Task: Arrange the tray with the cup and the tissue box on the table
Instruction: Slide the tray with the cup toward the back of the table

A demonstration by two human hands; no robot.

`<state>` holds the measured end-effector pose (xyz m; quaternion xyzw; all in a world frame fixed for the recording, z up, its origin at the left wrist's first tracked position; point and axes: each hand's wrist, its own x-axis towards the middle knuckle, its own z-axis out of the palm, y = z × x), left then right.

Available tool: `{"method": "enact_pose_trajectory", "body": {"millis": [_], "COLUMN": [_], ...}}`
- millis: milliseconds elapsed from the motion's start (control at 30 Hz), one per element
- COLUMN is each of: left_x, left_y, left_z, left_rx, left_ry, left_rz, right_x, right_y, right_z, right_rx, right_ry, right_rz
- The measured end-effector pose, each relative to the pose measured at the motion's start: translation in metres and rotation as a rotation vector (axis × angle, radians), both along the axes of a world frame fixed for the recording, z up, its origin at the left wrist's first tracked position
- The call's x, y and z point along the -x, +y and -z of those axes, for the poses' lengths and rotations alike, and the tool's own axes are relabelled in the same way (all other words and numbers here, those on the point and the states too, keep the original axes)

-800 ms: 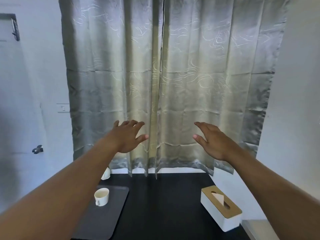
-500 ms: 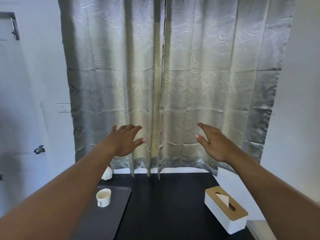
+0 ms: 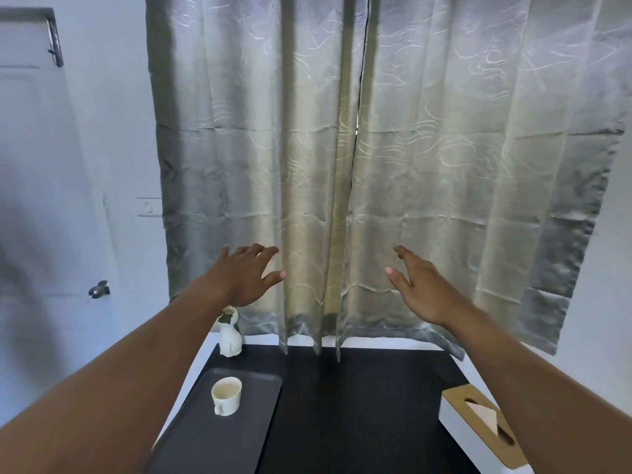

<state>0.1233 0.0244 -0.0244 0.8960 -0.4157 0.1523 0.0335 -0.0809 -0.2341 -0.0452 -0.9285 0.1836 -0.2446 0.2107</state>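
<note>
Both my hands are raised in front of the curtain (image 3: 342, 165), well above the table (image 3: 359, 405), and neither holds anything: my left hand (image 3: 242, 278) is spread with fingers loose, and my right hand (image 3: 420, 289) is likewise released, palm turned inward. The tray (image 3: 212, 446) lies on the left part of the table, and its near end runs out of view, so I cannot tell whether it overhangs the table edge. The cup (image 3: 226, 395) stands upright on the far half of the tray, handle toward me. The tissue box (image 3: 478, 429) sits at the right edge of the table, well apart from the tray, with a tissue standing up from the slot in its wooden lid; my right forearm hides its near end. A small white vase (image 3: 229, 336) stands at the far left corner, near the tray's far end. Risks noted: the cup looks loose on the smooth tray, so I judge that a quick slide or tilt of the tray could send it skating or tipping. Pushing the tray away from me could knock the vase. The box rests close to the table edge; a careless nudge outward could drop it. Nothing appears arranged yet.
</note>
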Motion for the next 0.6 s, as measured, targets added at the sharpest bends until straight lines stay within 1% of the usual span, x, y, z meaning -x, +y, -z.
{"method": "enact_pose_trajectory", "body": {"millis": [200, 400, 600], "left_x": [-0.052, -0.102, -0.150], "left_y": [0.021, 0.042, 0.063], "left_z": [0.014, 0.034, 0.060], "left_rx": [-0.017, -0.018, 0.005], "left_ry": [0.018, 0.064, 0.107], "left_rz": [-0.034, -0.062, -0.079], "right_x": [-0.060, -0.119, -0.173], "right_y": [0.021, 0.046, 0.067], "right_z": [0.007, 0.028, 0.051], "right_rx": [-0.041, -0.110, -0.135], "right_ry": [0.008, 0.043, 0.054], "right_rz": [-0.023, -0.049, -0.065]}}
